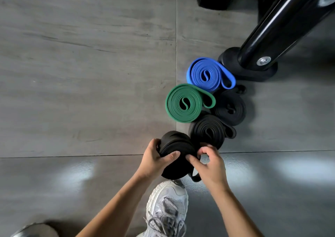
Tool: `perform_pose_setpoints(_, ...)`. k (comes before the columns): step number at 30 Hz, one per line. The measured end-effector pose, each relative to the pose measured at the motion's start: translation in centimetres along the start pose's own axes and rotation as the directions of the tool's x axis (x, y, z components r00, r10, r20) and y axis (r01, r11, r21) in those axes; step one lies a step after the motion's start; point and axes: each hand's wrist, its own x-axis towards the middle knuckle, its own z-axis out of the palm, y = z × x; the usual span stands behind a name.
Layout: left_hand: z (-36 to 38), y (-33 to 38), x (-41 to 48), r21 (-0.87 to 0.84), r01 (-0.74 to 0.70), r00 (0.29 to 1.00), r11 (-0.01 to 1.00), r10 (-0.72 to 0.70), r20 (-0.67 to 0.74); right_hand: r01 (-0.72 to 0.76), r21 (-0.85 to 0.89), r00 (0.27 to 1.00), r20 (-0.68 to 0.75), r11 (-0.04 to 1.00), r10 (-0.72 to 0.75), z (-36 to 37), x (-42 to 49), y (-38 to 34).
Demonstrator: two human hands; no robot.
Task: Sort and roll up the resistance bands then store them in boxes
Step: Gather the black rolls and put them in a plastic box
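Note:
A black resistance band roll (176,145) stands on edge just above the floor in front of me. My left hand (155,159) grips its left side, fingers curled round the rim and thumb across the top. My right hand (208,161) pinches the band's loose tail at the roll's right side; a short black loop hangs below. Four finished rolls lie flat on the floor beyond: a green roll (183,103), a blue roll (204,74), and two black rolls (208,131) (230,108). No box is in view.
The black foot and slanted post of a gym machine (253,68) stand right behind the blue roll. My grey sneaker (167,206) is planted just under the held roll. Grey floor tiles (81,73) spread to the left.

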Motion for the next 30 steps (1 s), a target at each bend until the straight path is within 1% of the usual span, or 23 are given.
perform_pose_setpoints(3, 0.4, 1.2, -0.3, -0.02, -0.04, 0.992, 0.999, 0.042, 0.119, -0.031, 0.132, 0.989, 0.151, 0.991, 0.011, -2.0, -0.2, 0.3)
perform_pose_setpoints(5, 0.9, 2.1, -0.4, -0.021, -0.07, 0.977, 0.997, 0.073, 0.2, -0.076, 0.242, 0.979, 0.2, 0.967, 0.027, -3.2, -0.3, 0.4)
perform_pose_setpoints(7, 1.5, 2.8, -0.5, -0.031, -0.075, 0.962, 0.997, 0.081, 0.262, -0.105, 0.299, 0.975, 0.216, 0.948, 0.04, -4.5, -0.3, 0.6)
perform_pose_setpoints(10, 3.4, 3.8, -0.8, -0.067, -0.037, 0.957, 0.997, 0.054, 0.283, -0.182, 0.378, 0.964, 0.249, 0.908, 0.09, -5.9, -0.1, 0.6)
perform_pose_setpoints(12, 5.4, 4.4, -0.8, -0.097, 0.009, 0.967, 0.995, 0.016, 0.256, -0.198, 0.402, 0.969, 0.215, 0.894, 0.117, -6.4, 0.7, 0.4)
perform_pose_setpoints(14, 7.3, 5.1, -0.4, -0.152, 0.043, 0.979, 0.987, -0.011, 0.205, -0.172, 0.354, 0.98, 0.152, 0.919, 0.124, -7.0, 2.4, 0.4)
perform_pose_setpoints(15, 8.0, 5.4, 0.0, -0.173, 0.068, 0.982, 0.983, -0.035, 0.185, -0.145, 0.28, 0.985, 0.132, 0.949, 0.111, -7.3, 3.4, 0.3)
perform_pose_setpoints(16, 8.5, 5.6, 0.5, -0.155, 0.081, 0.986, 0.985, -0.057, 0.154, -0.112, 0.185, 0.988, 0.124, 0.976, 0.09, -7.5, 4.5, 0.3)
perform_pose_setpoints(18, 9.3, 5.8, 1.2, 0.023, 0.092, 0.994, 0.995, -0.093, 0.061, -0.042, 0.035, 0.99, 0.139, 0.999, 0.037, -7.6, 6.5, 0.5)
perform_pose_setpoints(19, 9.6, 5.7, 1.4, 0.109, 0.12, 0.993, 0.987, -0.121, 0.001, -0.01, -0.01, 0.988, 0.154, 1.0, 0.012, -7.5, 7.2, 0.6)
perform_pose_setpoints(20, 10.0, 5.8, 1.4, 0.139, 0.149, 0.988, 0.979, -0.144, -0.048, 0.01, -0.052, 0.985, 0.171, 0.999, -0.001, -7.2, 7.7, 0.8)
perform_pose_setpoints(22, 10.6, 6.0, 1.5, 0.114, 0.194, 0.977, 0.974, -0.18, -0.118, 0.027, -0.131, 0.981, 0.195, 0.991, -0.002, -6.8, 8.3, 1.2)
perform_pose_setpoints(24, 11.1, 6.0, 1.6, 0.15, 0.245, 0.958, 0.958, -0.215, -0.189, 0.052, -0.227, 0.986, 0.166, 0.973, -0.014, -6.5, 8.6, 1.8)
perform_pose_setpoints(26, 11.1, 5.6, 1.5, 0.251, 0.286, 0.944, 0.925, -0.227, -0.239, 0.081, -0.358, 0.993, 0.113, 0.93, -0.043, -6.5, 8.7, 2.2)
perform_pose_setpoints(27, 11.0, 5.1, 1.6, 0.249, 0.296, 0.939, 0.922, -0.234, -0.25, 0.082, -0.377, 0.993, 0.108, 0.923, -0.044, -6.6, 8.8, 2.3)
perform_pose_setpoints(28, 10.8, 4.6, 1.8, 0.157, 0.305, 0.937, 0.939, -0.267, -0.224, 0.065, -0.358, 0.992, 0.121, 0.931, -0.023, -6.8, 9.0, 2.3)
perform_pose_setpoints(29, 10.6, 4.3, 1.9, 0.009, 0.312, 0.938, 0.95, -0.306, -0.165, 0.032, -0.317, 0.99, 0.139, 0.948, 0.013, -6.9, 9.2, 2.2)
perform_pose_setpoints(30, 10.3, 4.3, 1.9, -0.134, 0.327, 0.936, 0.935, -0.34, -0.092, -0.011, -0.27, 0.987, 0.154, 0.963, 0.054, -7.0, 9.3, 2.0)
